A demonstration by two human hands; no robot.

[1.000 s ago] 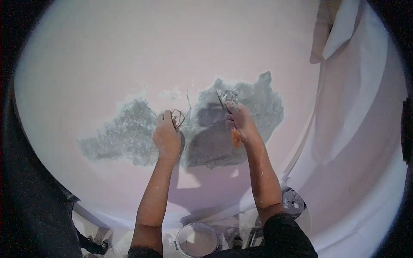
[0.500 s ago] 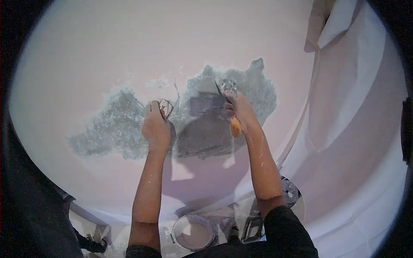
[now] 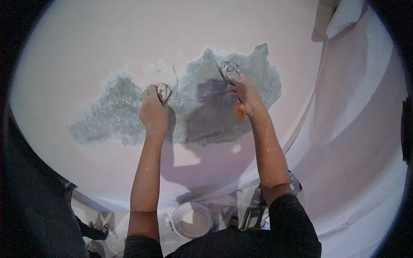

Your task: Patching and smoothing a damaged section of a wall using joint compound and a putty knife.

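Both arms reach up in front of a pale pinkish wall (image 3: 129,30) with a large rough grey patch (image 3: 258,81) across it. My right hand (image 3: 244,91) is closed around a putty knife (image 3: 240,112) with an orange handle. Its blade, pointing up, is caked with whitish-grey material and lies before the upper right part of the patch. Left of that, my left hand (image 3: 154,112) grips a small flat piece (image 3: 163,93) with whitish and brown smears; its exact kind cannot be made out. A thin crack-like line runs above it. Whether either tool touches the wall is uncertain.
Below stands a round whitish bucket (image 3: 192,220) with pale material inside. A dark-framed tray-like object (image 3: 254,217) lies to its right, partly behind my arm. White sheeting (image 3: 357,129) hangs along the right side. A person's shoe (image 3: 104,231) shows at the lower left.
Both hands and the wall patch appear higher in the picture. The piece in my left hand has turned, so more of its whitish face shows. My right hand keeps its grip on the putty knife.
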